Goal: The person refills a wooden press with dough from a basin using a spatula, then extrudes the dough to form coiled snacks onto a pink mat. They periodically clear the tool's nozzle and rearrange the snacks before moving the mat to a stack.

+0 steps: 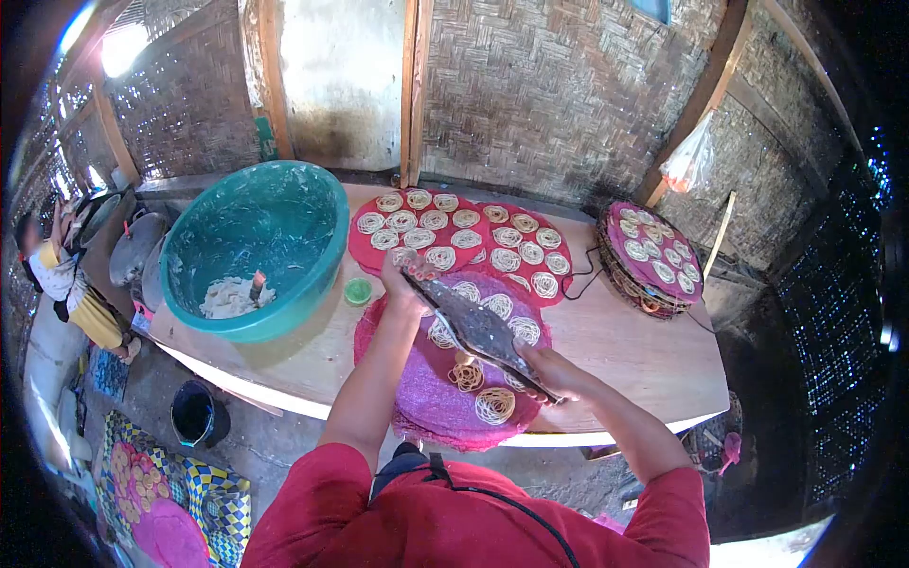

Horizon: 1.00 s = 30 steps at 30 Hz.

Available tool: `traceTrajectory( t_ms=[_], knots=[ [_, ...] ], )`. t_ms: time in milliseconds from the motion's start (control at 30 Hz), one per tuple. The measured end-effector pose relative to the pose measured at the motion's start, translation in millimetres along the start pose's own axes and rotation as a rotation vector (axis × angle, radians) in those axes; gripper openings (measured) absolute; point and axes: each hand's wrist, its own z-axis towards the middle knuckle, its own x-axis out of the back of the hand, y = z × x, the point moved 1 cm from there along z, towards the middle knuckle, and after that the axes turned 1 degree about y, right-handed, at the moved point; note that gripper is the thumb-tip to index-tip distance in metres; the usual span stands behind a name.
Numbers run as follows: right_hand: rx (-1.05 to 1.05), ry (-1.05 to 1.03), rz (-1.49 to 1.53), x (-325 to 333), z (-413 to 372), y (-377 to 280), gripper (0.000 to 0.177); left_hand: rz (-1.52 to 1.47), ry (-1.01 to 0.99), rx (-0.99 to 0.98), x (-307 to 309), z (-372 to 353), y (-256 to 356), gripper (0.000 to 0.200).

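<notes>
A dark, flat board with a worn, pale-specked edge (pixel 478 331) is tilted in the air between my two hands. My left hand (pixel 407 280) grips its far left end, and my right hand (pixel 557 372) is closed around its near right end. Below it lies a round purple cloth mat (pixel 431 393) at the table's front edge, bearing several coiled nests of pale strands. One nest (pixel 494 406) sits near the mat's front right. A small light-brown piece (pixel 464 358) shows just under the board, which hides part of the mat and its nests.
A large teal basin (pixel 327 260) with white dough (pixel 229 298) stands left, beside a small green cup (pixel 358 291). Red mats (pixel 365 251) with more nests lie behind. A wicker stack (pixel 615 270) is at right. On the floor is a black bucket (pixel 200 414); another person (pixel 76 284) is far left.
</notes>
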Motion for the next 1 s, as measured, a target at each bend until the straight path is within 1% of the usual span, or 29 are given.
traceTrajectory(
  t_ms=[33,100,133,200,267,300,333,433,567,633,700,767,800,833,900,1000],
  knots=[
    [0.002,-0.002,0.0,-1.8,0.1,1.1,0.065,-0.021,-0.033,0.025,-3.2,-3.9,4.3,0.047],
    [0.04,-0.059,0.063,-5.6,-1.6,1.8,0.064,0.008,-0.038,0.03,-2.6,-11.7,7.6,0.047],
    [0.011,-0.098,0.067,-4.1,-0.8,7.0,0.063,-0.009,0.011,0.018,-1.8,-16.8,5.9,0.047],
    [-0.02,-0.104,0.042,1.3,-6.9,11.1,0.063,-0.016,0.098,-0.017,-2.6,-23.6,-1.7,0.047],
    [-0.049,-0.111,0.012,6.6,-10.6,13.3,0.063,-0.011,0.08,-0.005,3.2,-23.9,-10.8,0.046],
    [-0.049,-0.077,-0.014,10.0,-11.9,14.4,0.064,-0.007,0.061,0.01,2.3,-24.6,-16.0,0.045],
    [-0.048,-0.041,-0.04,12.0,-12.6,14.5,0.064,0.001,0.119,-0.005,-0.7,-23.5,-21.4,0.043],
    [-0.02,-0.052,-0.041,12.3,-7.8,8.9,0.065,-0.038,0.113,-0.004,1.1,-11.5,-22.4,0.043],
    [0.016,-0.028,-0.036,-1.4,19.2,17.4,0.067,0.007,0.091,0.008,7.2,-6.9,-2.5,0.045],
    [0.033,-0.028,0.001,-12.6,24.6,14.2,0.071,0.013,0.145,-0.005,8.3,-13.7,7.2,0.046],
    [0.048,0.004,-0.023,-17.1,23.2,13.6,0.072,0.012,0.179,-0.02,9.4,-21.5,11.5,0.047],
    [0.032,-0.108,0.034,-18.9,24.5,20.5,0.074,0.088,0.234,-0.065,11.0,-30.9,13.5,0.047],
    [-0.003,-0.121,0.03,-19.0,22.0,21.9,0.076,0.089,0.267,-0.068,10.3,-35.4,13.4,0.047],
    [-0.003,-0.123,0.029,-18.9,17.6,21.1,0.076,0.088,0.269,-0.07,9.0,-38.7,11.4,0.047],
    [-0.027,-0.108,0.007,-18.5,8.4,20.2,0.075,0.071,0.354,-0.064,8.7,-44.2,4.6,0.048],
    [-0.017,-0.085,0.011,-19.6,3.1,25.3,0.074,0.008,0.354,-0.021,19.2,-46.4,-4.4,0.048]
  ],
)
